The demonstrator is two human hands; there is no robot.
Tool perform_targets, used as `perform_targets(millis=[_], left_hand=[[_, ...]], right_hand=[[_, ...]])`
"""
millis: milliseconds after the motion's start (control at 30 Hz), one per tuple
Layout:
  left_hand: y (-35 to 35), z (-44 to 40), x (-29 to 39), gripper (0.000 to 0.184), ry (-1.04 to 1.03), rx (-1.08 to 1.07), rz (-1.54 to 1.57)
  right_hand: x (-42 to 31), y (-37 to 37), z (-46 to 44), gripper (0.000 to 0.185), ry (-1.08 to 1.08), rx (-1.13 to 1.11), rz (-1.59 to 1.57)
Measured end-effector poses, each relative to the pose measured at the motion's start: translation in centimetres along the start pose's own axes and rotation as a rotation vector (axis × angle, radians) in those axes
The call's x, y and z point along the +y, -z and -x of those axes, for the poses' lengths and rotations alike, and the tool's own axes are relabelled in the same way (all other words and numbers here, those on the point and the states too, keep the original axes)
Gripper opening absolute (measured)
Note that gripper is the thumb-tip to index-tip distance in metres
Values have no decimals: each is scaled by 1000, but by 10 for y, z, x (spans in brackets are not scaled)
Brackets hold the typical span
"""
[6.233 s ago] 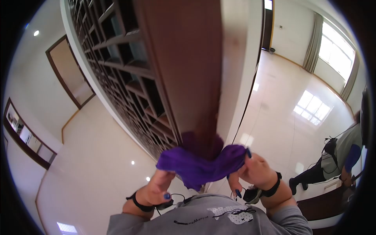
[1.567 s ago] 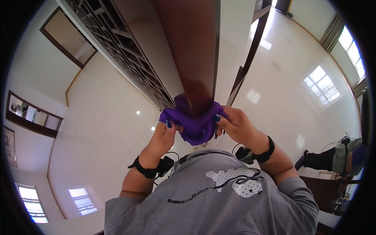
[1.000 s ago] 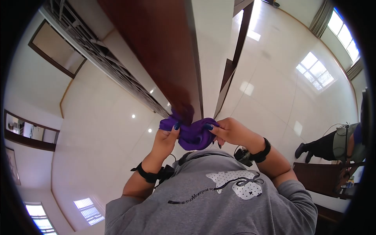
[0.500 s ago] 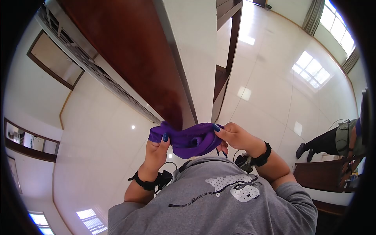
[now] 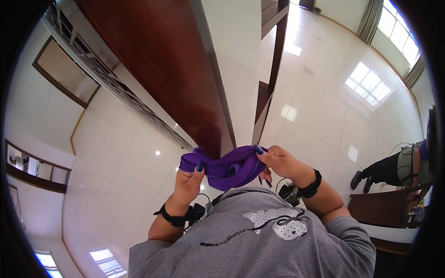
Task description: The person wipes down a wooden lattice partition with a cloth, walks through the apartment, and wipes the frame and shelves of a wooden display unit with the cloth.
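Observation:
A bunched purple cloth (image 5: 232,169) is stretched between my two hands, just in front of my chest. My left hand (image 5: 189,181) pinches its left end, thumb on top and the other fingers mostly hidden under the fabric. At the opposite end, my right hand (image 5: 274,162) grips the edge with its thumb on top, some fingertips showing below. The middle of the cloth sags in loose folds, with a small dark hollow in it. Both wrists carry black straps.
Straight ahead, a reddish-brown wooden panel (image 5: 162,69) runs beside a white surface (image 5: 232,60). A dark wooden frame (image 5: 271,78) stands to their right. Another person (image 5: 394,167) stands at the far right by a dark wooden desk (image 5: 380,206). Shiny pale tiles (image 5: 320,102) cover the floor.
My left hand and its end of the cloth have shifted slightly right and down. My right hand has barely moved, and both hands keep their hold.

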State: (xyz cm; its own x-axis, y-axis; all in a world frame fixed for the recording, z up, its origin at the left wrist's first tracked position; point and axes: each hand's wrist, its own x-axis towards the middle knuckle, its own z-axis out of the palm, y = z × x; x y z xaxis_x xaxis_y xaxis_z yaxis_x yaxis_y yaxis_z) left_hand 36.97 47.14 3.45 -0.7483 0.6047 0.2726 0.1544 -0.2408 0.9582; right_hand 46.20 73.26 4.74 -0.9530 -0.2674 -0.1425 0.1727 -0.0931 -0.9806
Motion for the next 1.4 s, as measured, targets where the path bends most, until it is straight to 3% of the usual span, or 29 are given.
perform_targets(millis=[967, 1267, 1400], left_hand=[[-4, -4, 7, 10, 7, -17, -33], [-9, -7, 17, 12, -95, 78, -132], [-2, -20, 36, 11, -224, -23, -281]], right_hand=[[0, -4, -8, 54, 44, 27, 45], [-3, -6, -10, 52, 65, 11, 9], [-19, -8, -11, 50, 101, 12, 36]])
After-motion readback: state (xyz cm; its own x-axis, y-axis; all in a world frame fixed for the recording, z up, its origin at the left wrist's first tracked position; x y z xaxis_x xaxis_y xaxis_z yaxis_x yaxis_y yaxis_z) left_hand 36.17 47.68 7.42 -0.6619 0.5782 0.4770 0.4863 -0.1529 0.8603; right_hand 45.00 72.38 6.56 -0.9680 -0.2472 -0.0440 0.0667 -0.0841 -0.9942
